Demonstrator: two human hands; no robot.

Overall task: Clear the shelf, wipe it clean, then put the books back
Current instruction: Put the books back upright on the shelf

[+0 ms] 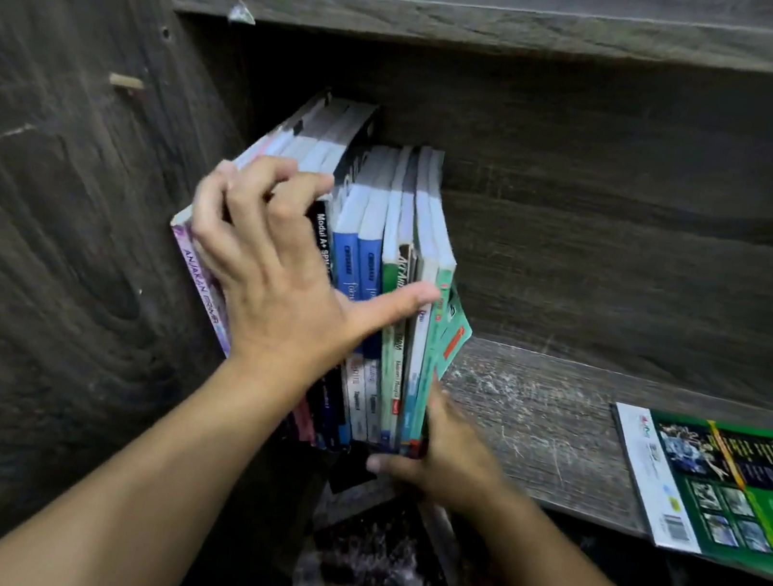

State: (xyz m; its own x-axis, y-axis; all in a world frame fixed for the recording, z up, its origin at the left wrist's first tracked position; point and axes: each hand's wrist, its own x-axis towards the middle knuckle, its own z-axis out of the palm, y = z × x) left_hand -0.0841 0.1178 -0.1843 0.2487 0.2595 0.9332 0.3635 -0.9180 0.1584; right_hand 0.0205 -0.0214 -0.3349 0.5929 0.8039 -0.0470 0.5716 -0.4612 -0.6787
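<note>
A row of several upright books (pixel 375 220) stands at the left end of a dark wooden shelf (pixel 546 419), leaning against the left side panel. My left hand (pixel 277 265) grips the top of the row, fingers curled over the left books and thumb stretched across the spines to the right. My right hand (pixel 446 449) holds the bottom right corner of the row, fingers under and beside the last green book. A green book (pixel 738 490) lies flat at the right end of the shelf, hanging over the front edge.
The shelf board shows dusty, scratched wood between the row and the flat book. Another shelf board (pixel 517 30) runs above. The cabinet's side panel (pixel 61 190) stands at left. A dark patterned floor (pixel 390 577) lies below.
</note>
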